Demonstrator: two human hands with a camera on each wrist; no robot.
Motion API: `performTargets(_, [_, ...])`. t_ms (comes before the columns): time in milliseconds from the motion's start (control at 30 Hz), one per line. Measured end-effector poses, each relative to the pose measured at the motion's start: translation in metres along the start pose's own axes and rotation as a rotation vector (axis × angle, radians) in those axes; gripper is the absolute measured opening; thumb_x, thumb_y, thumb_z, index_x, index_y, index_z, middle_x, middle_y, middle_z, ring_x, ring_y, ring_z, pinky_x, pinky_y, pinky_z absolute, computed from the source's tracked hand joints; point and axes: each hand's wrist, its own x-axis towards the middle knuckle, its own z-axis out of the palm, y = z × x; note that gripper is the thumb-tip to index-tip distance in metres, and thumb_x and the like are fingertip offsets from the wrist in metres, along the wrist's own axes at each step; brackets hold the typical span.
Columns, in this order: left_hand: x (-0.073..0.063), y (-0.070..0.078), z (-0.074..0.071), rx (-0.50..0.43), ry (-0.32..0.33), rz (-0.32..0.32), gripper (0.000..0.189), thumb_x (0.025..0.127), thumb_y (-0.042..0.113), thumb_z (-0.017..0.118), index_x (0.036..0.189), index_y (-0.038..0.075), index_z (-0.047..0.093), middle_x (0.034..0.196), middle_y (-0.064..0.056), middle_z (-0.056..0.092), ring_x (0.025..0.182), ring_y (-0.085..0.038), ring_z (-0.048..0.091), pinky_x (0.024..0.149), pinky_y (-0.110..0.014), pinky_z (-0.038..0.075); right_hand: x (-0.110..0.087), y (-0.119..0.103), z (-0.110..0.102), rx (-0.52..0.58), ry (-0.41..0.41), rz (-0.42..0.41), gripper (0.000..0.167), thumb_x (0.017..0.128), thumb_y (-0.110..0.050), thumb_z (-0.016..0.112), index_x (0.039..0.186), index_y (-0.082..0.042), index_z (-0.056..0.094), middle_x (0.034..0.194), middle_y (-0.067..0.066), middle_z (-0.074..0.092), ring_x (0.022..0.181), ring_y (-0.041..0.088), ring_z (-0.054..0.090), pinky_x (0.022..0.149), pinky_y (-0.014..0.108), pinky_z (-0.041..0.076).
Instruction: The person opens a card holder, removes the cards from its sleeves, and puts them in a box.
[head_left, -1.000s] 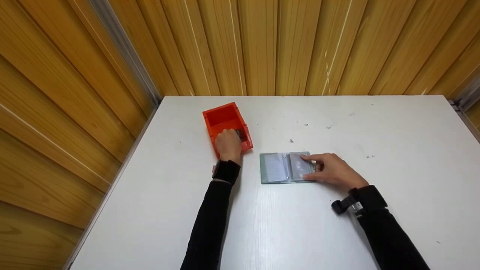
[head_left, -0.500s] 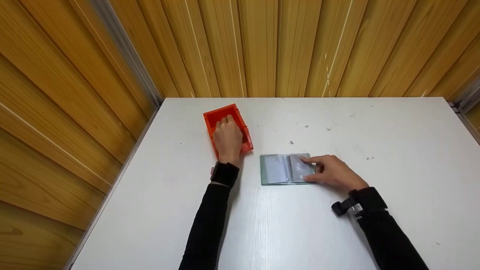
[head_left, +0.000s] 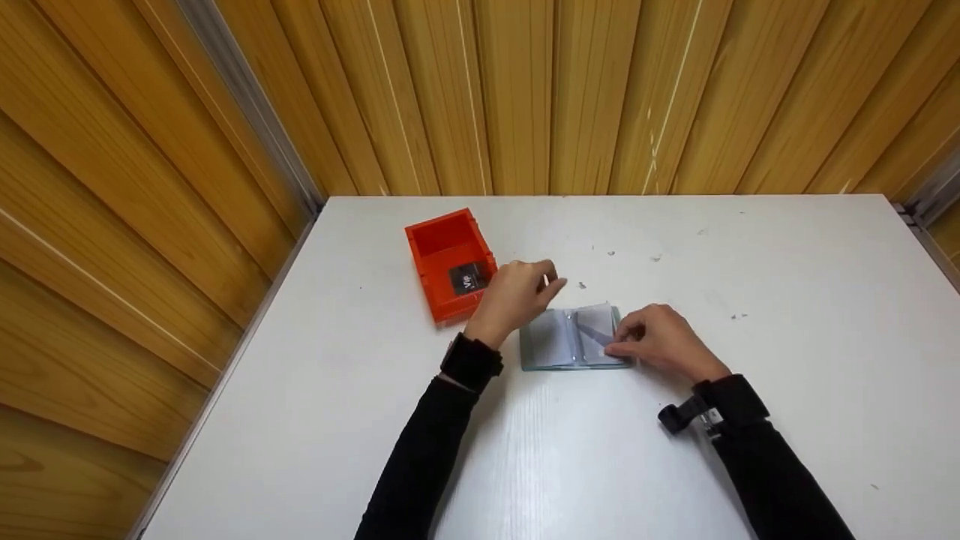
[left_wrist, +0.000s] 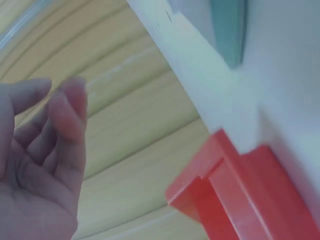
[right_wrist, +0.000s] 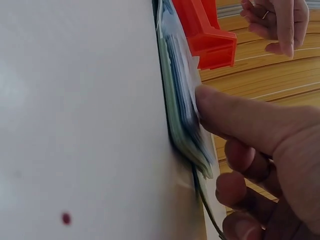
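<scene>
A small card holder with a green cover and clear sleeves lies spread on the table. My right hand is at its right side. In the right wrist view the thumb presses the top sleeve, while the other fingers curl apart from it. My left hand hovers over the holder's upper left corner, beside the red bin. In the left wrist view its fingers are loosely bent, with nothing seen between them. A black card marked "Vip" lies inside the bin.
The white table runs back to a wood-patterned wall. A similar panel stands along the left edge. Dark scuff marks dot the tabletop behind the holder.
My left hand has left the bin and moved right to the holder, uncovering the black card. The right-hand sleeve looks changed: the grey card no longer shows there. My right index finger has drawn back.
</scene>
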Motion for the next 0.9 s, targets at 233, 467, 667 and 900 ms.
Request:
performTargets(233, [-0.002, 0.01, 0.007, -0.052, -0.126, 0.15, 0.027, 0.103, 0.026, 0.066, 0.128, 0.019, 0.072, 0.098, 0.0, 0.077, 0.08, -0.011, 0.067, 0.074, -0.017, 0.053, 0.002, -0.001, 0.0, 0.088, -0.044, -0.105, 0.014, 0.096, -0.026, 0.075, 0.094, -0.013, 0.081, 0.076, -0.005, 0.066, 0.071, 0.009, 0.053, 0.065, 0.022, 0.043])
performTargets(467, [-0.01, 0.012, 0.01, 0.0, -0.1, 0.248, 0.021, 0.099, 0.025, 0.071, 0.118, 0.018, 0.079, 0.099, -0.002, 0.066, 0.082, -0.014, 0.065, 0.07, -0.016, 0.049, 0.003, -0.007, 0.013, 0.158, -0.22, -0.213, 0.028, 0.107, -0.029, 0.059, 0.118, -0.01, 0.076, 0.085, -0.001, 0.066, 0.073, 0.008, 0.054, 0.068, 0.023, 0.045])
performTargets(667, [-0.01, 0.012, 0.018, 0.036, -0.233, 0.247, 0.009, 0.092, 0.013, 0.079, 0.1, 0.014, 0.083, 0.092, -0.003, 0.069, 0.085, -0.014, 0.065, 0.077, -0.017, 0.052, 0.002, -0.005, 0.012, 0.096, -0.184, -0.166, 0.038, 0.097, -0.024, 0.074, 0.134, -0.014, 0.071, 0.083, -0.004, 0.062, 0.073, 0.008, 0.051, 0.064, 0.021, 0.04])
performTargets(900, [-0.011, 0.007, 0.028, 0.009, -0.362, 0.14, 0.02, 0.09, 0.002, 0.075, 0.108, 0.01, 0.08, 0.092, -0.004, 0.073, 0.084, -0.014, 0.058, 0.078, -0.021, 0.05, 0.001, 0.006, 0.004, -0.041, -0.08, -0.011, 0.064, 0.087, -0.038, 0.083, 0.144, -0.017, 0.063, 0.076, -0.002, 0.053, 0.07, 0.013, 0.047, 0.061, 0.024, 0.036])
